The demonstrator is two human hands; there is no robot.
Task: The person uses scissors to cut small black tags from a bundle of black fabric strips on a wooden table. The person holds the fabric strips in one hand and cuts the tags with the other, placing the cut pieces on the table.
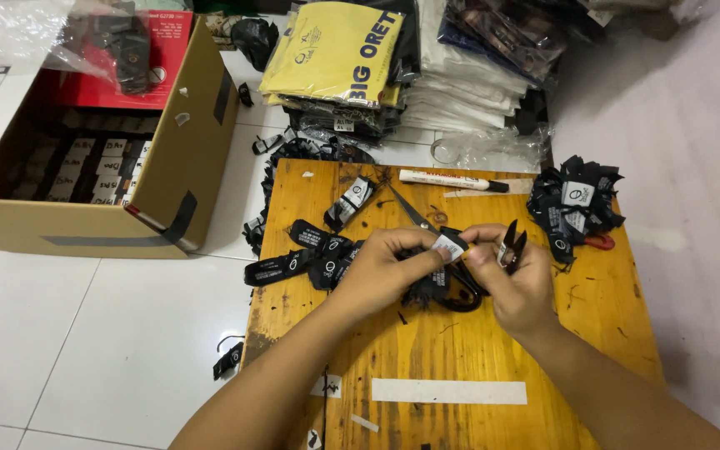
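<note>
A small folded label (pixel 447 247), black fabric with a white printed face, sits above the middle of the counter (pixel 452 358), pinched between both hands. The left hand (pixel 385 265) has its fingers (pixel 427 250) clenched on the label's left side; the right hand (pixel 517 279) grips its right end with thumb and forefinger while also holding a small black thread snipper (pixel 512 247), blades pointing up. Directly under the hands lie black-handled scissors (pixel 439 250), blades aimed toward the counter's far edge.

Left of the hands, a scatter of loose black woven labels (pixel 310 254) with white marks spreads toward the counter's left edge. At the far right corner sits a bundled heap of the same labels (pixel 577 208). A white marker pen (pixel 452 179) with a black cap lies along the far edge. The counter is worn yellow-orange wood with a white tape strip (pixel 449 392) near its front.

On the white tiled floor, a brown cardboard box (pixel 177 158) stands at left, and stacked bagged garments (pixel 343 54), yellow on top, lie beyond.
</note>
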